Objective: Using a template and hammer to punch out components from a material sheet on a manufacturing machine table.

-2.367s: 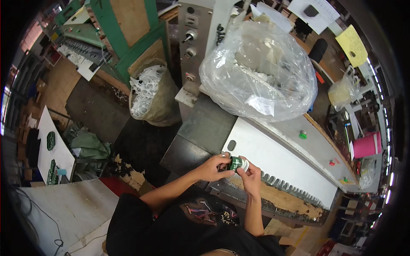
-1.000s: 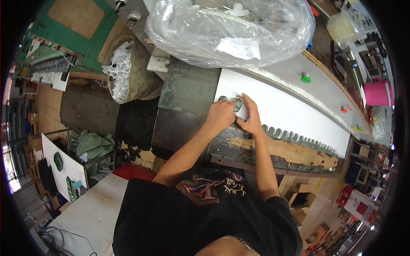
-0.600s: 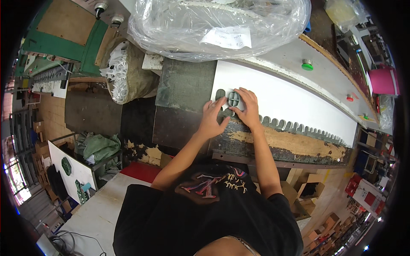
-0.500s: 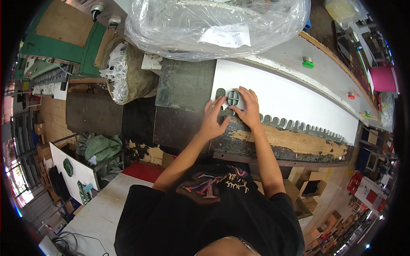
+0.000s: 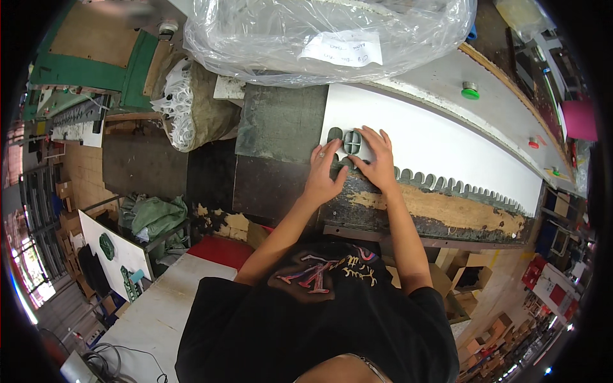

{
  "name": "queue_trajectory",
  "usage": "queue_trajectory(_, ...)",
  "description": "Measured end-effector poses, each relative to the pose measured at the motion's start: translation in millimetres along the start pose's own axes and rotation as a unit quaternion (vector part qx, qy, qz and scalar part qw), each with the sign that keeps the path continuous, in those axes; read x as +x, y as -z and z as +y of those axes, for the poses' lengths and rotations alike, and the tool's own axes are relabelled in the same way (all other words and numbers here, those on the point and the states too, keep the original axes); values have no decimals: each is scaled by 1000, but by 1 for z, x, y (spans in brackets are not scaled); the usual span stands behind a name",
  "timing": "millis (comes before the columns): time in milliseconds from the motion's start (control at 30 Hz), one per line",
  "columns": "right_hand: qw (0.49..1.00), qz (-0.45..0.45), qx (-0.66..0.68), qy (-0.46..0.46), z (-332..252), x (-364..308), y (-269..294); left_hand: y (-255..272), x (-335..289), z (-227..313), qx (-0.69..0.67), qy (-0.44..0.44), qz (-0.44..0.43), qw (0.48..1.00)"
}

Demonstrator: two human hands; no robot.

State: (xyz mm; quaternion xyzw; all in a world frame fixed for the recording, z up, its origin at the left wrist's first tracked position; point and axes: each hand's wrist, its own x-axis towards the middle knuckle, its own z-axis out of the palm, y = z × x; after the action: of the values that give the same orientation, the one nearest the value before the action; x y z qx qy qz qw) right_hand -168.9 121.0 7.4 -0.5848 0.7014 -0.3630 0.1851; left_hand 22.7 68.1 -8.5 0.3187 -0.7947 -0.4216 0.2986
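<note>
An oval grey-green cutting die [image 5: 352, 142] with a cross brace inside rests on a white sheet [image 5: 421, 137]. To its left an oval hole [image 5: 334, 133] shows the dark board below. My right hand [image 5: 378, 159] holds the die's right side, index finger near its upper edge and thumb at its lower edge. Fingers apart, my left hand [image 5: 324, 173] lies just left of the die, fingertips on the sheet below the hole. Whether those fingertips touch the die is hard to tell. The sheet's near edge is scalloped by a row of rounded cut-outs.
A large clear plastic bag [image 5: 268, 45] with a paper label sits beyond the sheet. A grey machine beam with a green button [image 5: 470, 91] runs along the far right. At the left stands a sack [image 5: 214, 115] of white scraps. The worn cutting board [image 5: 440, 217] borders the sheet.
The view has shifted slightly. My left thumb has moved up closer to the die, while my right hand stays at the die's right side. The die keeps its place beside the hole.
</note>
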Motion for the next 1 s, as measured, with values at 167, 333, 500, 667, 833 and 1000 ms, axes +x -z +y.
queue_trajectory(167, 1000, 11, -3, 9, 1, 0, 1, 1, 3, 1, -28, 9, 22, 999)
queue_trajectory(333, 999, 13, -10, 30, -1, 1, -1, 6, 4, 0, -17, 5, 4, 1000)
queue_trajectory(500, 999, 14, -8, 32, -2, 2, -1, 9, 6, 2, -2, -4, 1, 1000)
queue_trajectory(667, 999, 23, -9, 36, -4, 10, 2, 14, 15, 10, 26, -25, 3, 999)
queue_trajectory(833, 995, 90, 40, -17, -21, 13, 14, 39, -2, 36, 2, -14, -24, 1000)
queue_trajectory(1000, 988, 139, 64, -9, -34, 24, 77, 54, -28, 49, 10, 8, -324, 946)
